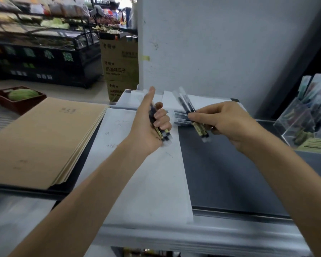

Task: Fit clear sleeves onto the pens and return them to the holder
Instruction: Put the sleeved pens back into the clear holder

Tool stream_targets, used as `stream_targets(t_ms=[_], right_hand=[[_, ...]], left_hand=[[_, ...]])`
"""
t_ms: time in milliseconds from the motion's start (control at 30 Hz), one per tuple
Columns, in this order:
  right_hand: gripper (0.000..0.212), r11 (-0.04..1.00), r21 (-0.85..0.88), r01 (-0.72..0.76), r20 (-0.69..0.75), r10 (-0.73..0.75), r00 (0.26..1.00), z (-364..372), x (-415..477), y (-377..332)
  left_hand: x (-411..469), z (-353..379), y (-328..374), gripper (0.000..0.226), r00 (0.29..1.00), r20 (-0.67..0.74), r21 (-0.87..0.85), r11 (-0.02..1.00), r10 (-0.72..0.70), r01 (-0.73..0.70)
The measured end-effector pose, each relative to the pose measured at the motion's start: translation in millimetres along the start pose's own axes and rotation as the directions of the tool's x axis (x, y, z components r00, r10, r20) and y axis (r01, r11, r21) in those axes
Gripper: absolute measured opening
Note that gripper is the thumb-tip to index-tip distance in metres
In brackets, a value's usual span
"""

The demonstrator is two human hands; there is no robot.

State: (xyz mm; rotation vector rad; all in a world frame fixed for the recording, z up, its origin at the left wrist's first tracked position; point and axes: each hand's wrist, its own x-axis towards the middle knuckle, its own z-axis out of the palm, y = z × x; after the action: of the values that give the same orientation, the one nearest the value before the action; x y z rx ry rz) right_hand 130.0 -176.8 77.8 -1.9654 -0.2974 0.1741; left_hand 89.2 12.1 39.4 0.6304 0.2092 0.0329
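— Over the dark counter (220, 173), what do we have in our hands?

— Our left hand (146, 127) is raised above the white paper sheet (146, 182), fingers curled shut around a small bundle of dark pens (162, 133). The thumb points up and away from us. The lower ends of that bundle, with gold bands, stick out under the palm.

— And the other side?

— Our right hand (224, 121) pinches a second group of sleeved pens (189, 108) between thumb and fingers. They slant from upper left to lower right, and the clear sleeve ends show pale and blurred at both tips. We cannot count them exactly.

— Are any pens lying loose?

— Yes, a few dark ones, the loose pens (180, 117), rest on the surface between our two hands, roughly side by side, just behind the right hand's fingertips.

— Where is the holder?

— The clear acrylic holder (300, 123) stands at the far right of the counter, well apart from both hands. We see packaged items standing in it, though blur keeps us from telling what each is.

— What else sits around us?

— A stack of brown paper sheets (44, 138) lies to the left, beside the white sheet. Beyond it, a dark red tray (20, 102) holds something green. Cardboard boxes (120, 62) stand against the grey wall (220, 43).
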Motion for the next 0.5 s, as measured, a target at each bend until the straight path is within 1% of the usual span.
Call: stream_targets(t_ms=[67, 133, 200, 267, 333, 433, 500], right_hand=[[0.018, 0.998, 0.065, 0.015, 0.01, -0.016, 1.0, 13, 1, -7], [0.022, 0.995, 0.087, 0.039, 0.018, -0.041, 0.999, 26, 0, -13], [0.02, 0.995, 0.064, 0.07, 0.048, -0.074, 0.996, 38, -2, -18], [0.013, 0.994, 0.042, 0.103, 0.079, -0.106, 0.991, 48, -5, -22], [0.013, 0.989, -0.026, 0.148, 0.05, -0.146, 0.988, 57, -9, -24], [0.023, 0.97, -0.137, 0.199, -0.031, -0.205, 0.978, 63, -11, -25], [0.037, 0.972, -0.152, 0.176, -0.051, -0.186, 0.981, 61, -8, -24]], left_hand=[[0, 1, 0, 0.049, 1.0, -0.002, 0.033, 0.999, 0.019, -0.019], [1, 0, 0, 0.05, 0.999, -0.011, 0.078, 0.996, 0.041, -0.04], [3, 0, -1, 0.048, 0.998, -0.02, 0.148, 0.987, 0.064, -0.06], [5, -3, -3, 0.05, 0.997, -0.028, 0.229, 0.971, 0.079, -0.071], [6, -5, -4, 0.049, 0.995, -0.033, 0.284, 0.955, 0.095, -0.081], [5, -6, -5, 0.034, 0.992, -0.07, 0.26, 0.962, 0.108, -0.086], [5, -7, -5, 0.031, 0.99, -0.096, 0.213, 0.974, 0.105, -0.082]])
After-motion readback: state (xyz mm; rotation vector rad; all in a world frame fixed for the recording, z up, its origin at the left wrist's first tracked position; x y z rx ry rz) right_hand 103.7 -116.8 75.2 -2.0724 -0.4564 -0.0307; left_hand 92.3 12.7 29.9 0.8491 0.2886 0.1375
